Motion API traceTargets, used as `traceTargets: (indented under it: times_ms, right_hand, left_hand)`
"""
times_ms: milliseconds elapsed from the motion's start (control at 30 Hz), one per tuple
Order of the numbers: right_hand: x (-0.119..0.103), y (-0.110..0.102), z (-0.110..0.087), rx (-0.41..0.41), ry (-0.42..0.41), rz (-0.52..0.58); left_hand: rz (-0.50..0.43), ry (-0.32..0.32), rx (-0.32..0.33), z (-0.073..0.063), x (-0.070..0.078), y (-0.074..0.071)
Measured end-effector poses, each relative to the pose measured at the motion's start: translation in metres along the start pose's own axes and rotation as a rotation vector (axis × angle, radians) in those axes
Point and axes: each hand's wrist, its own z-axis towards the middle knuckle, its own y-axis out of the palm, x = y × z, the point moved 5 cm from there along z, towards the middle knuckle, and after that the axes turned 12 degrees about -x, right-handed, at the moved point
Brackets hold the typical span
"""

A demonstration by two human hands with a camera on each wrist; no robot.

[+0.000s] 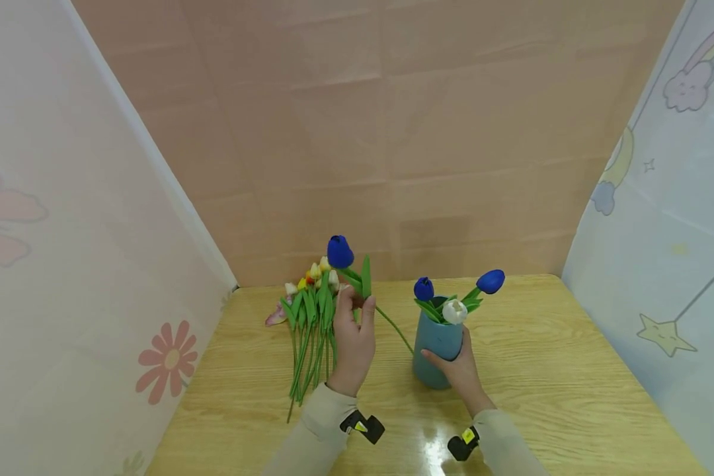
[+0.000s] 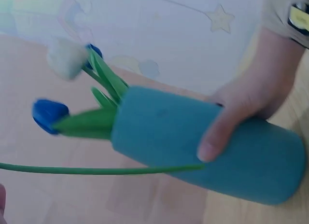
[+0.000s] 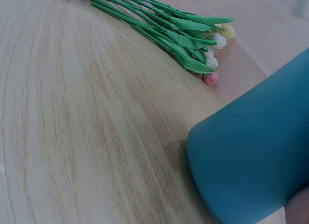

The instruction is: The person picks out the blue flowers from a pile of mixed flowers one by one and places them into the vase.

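My left hand [image 1: 355,337] pinches a blue tulip [image 1: 340,252] near its leaves, bloom up. Its green stem [image 2: 111,171] slants down to the right, the tip in front of or beside the vase; whether they touch I cannot tell. My right hand [image 1: 461,370] grips the blue-green vase [image 1: 436,350] round its side, thumb across the front. Two blue tulips and a white tulip [image 1: 455,311] stand in the vase, leaves at the rim. In the right wrist view only the vase's lower part [image 3: 251,147] and a bit of the hand show.
Left of the vase lies a bunch of tulips [image 1: 312,317] with white, yellow, orange and pink blooms, stems toward me. The wooden table [image 1: 547,383] is bounded by a brown backdrop [image 1: 393,132] and patterned side sheets [image 1: 660,264].
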Motion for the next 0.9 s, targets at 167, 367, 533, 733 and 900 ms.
traceTargets:
  times_ms: [167,367,533,733,900]
  right_hand:
    - [0.002,0.001,0.001,-0.001,0.002,0.011]
    - [0.005,0.000,0.003,0.002,0.020,0.014]
    - [0.003,0.000,0.000,0.004,0.022,-0.014]
    - [0.000,0.000,-0.001,0.001,0.016,-0.008]
    - [-0.001,0.001,-0.002,-0.002,0.002,-0.003]
  left_hand:
    - [-0.073,0.142,0.024,0.009,0.030,-0.004]
    - [-0.173,0.246,0.060,0.014,0.050,-0.009]
    - [-0.160,0.285,0.061,0.014,0.054,-0.008]
    - [-0.146,0.343,0.040,0.012,0.054,-0.002]
    - [-0.148,0.385,0.037,0.008,0.052,0.001]
